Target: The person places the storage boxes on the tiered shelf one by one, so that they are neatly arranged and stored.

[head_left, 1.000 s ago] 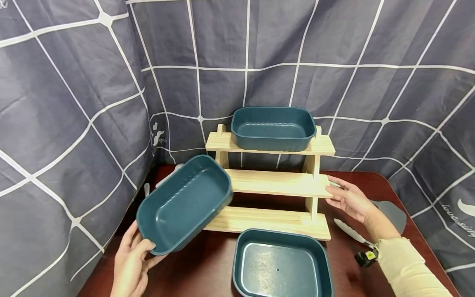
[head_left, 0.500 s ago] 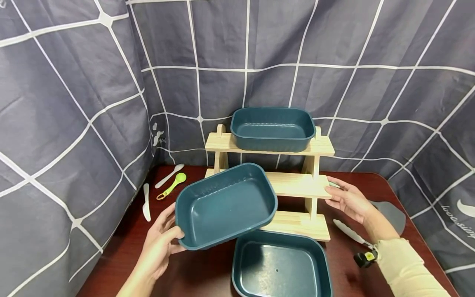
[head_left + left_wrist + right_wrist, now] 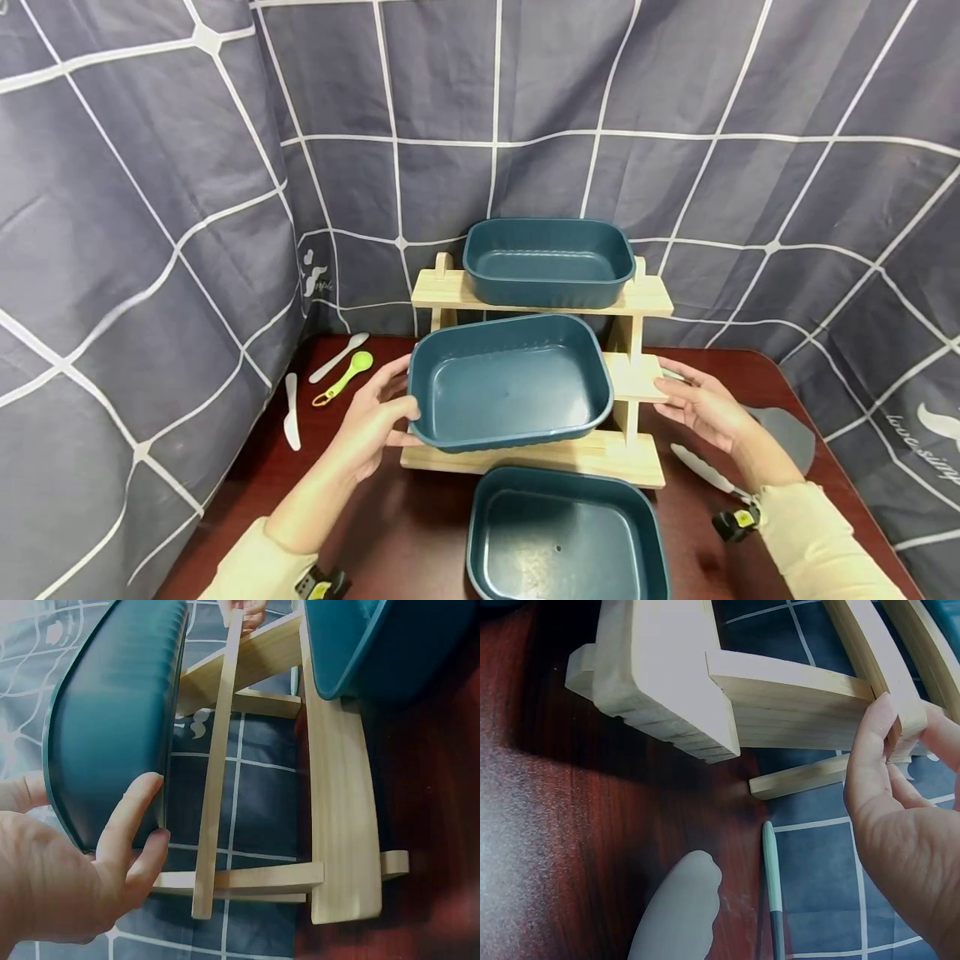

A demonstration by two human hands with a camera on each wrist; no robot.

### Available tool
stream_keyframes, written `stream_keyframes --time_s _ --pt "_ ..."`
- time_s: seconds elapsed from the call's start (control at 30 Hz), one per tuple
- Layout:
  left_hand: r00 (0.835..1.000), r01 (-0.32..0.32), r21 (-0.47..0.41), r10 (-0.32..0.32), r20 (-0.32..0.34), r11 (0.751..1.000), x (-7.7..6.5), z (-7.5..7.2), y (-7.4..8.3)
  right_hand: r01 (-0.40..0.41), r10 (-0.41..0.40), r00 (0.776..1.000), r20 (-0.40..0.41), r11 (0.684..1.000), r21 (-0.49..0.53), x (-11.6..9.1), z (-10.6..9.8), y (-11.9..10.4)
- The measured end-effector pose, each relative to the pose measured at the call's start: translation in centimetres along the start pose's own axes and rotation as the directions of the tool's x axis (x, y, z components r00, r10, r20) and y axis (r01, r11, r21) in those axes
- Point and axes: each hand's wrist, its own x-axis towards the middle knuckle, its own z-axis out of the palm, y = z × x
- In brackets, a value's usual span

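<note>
Teal oblong plastic bin (image 3: 510,387): moved right, gripped by left hand (image 3: 372,417), unshelved.
Pale wooden rack (image 3: 633,375): right hand (image 3: 701,408) pinches it; twin bin (image 3: 549,265) shelved.
Dark-red desk (image 3: 412,533): third bin (image 3: 567,529).

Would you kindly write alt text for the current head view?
A person's left hand holds a tilted teal bin at a wooden three-tier rack, while the right hand grips the middle shelf. A second bin stands on the top shelf, a third bin on the table.
</note>
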Motion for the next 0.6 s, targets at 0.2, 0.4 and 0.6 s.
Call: stream_keyframes --time_s 0.2,0.4,0.6 --pt "0.999 0.020 0.017 -0.020 0.032 1.000 2.5 1.1 0.1 0.001 -0.001 1.000 0.003 1.000 -0.011 0.1 0.1 0.1" --pt "0.996 0.000 0.043 -0.004 0.089 0.999 4.4 1.8 0.6 0.021 -0.021 1.000 0.017 1.000 -0.005 0.2 0.1 0.2" --pt "0.990 0.015 0.067 -0.024 0.140 0.998 5.8 2.5 1.2 0.028 -0.028 1.000 0.015 1.000 -0.003 0.1 0.1 0.3"
